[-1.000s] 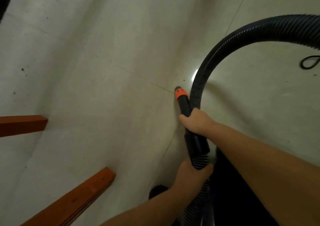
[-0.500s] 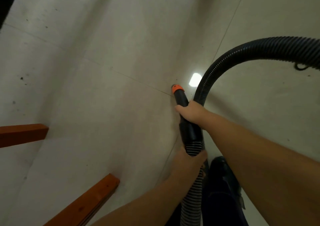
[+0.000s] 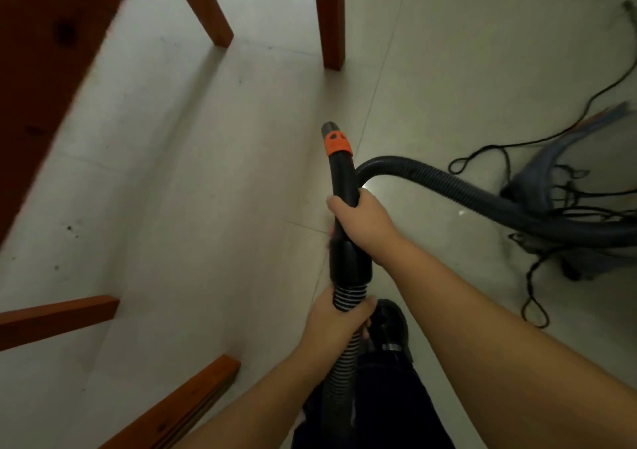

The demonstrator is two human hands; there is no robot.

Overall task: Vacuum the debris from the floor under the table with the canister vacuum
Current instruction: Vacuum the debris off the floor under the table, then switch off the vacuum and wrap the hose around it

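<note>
The right hand (image 3: 362,222) wraps its curled fingers round the black nozzle tube (image 3: 343,186) below the orange collar (image 3: 338,143); the left hand (image 3: 336,321) grips the ribbed hose (image 3: 346,298) just behind the cuff. The nozzle mouth points toward the tiled floor (image 3: 206,207) near the wooden table legs (image 3: 329,17). Dark specks (image 3: 70,229) lie well to the left, under the table. Sweeping well likely means lowering the mouth close to the tiles and swinging left, keeping the hose loop off the cables (image 3: 551,190).
</note>
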